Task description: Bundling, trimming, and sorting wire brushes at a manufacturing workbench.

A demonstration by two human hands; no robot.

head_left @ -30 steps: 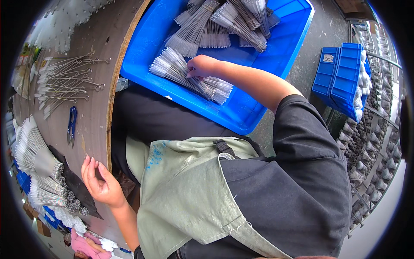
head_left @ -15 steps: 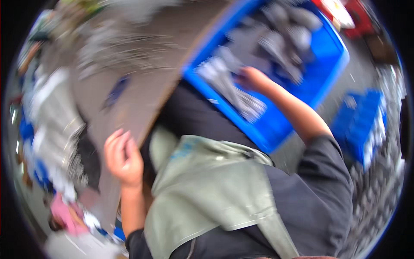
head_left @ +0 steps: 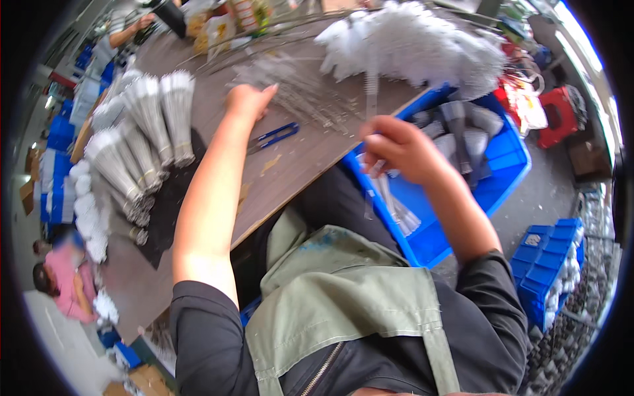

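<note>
**Bundle Lifted From Bin, Free Hand Out to the Loose Pile**

Half a second on from a blurred swing of the head, and a second on from a reach deep into the blue bin (head_left: 508, 162): right hand (head_left: 396, 148) now raised above the bin's near edge, fingers curled around the top of a thin clear-wrapped bundle of white-tipped stems (head_left: 389, 198) that hangs down from the fist over the bin. Grip closed, though how tightly cannot be told. Left hand (head_left: 246, 100), earlier down by the table's near edge, now stretched far across the brown worktable (head_left: 297, 165), fingers together and extended, resting at the edge of a scatter of loose thin stems (head_left: 297, 82); nothing visibly held in it. Blue-handled snips (head_left: 274, 136) lying just beside that forearm, untouched. Judged from this, one bundle out of the bin and on its way to the table.

Bundle itself slim, pale, translucent along its length, lower end blurred against further bundles in the bin. Finished fan of tied bundles (head_left: 142, 132) laid out at far left; fluffy white heap (head_left: 416, 46) at the table's far end.
</note>
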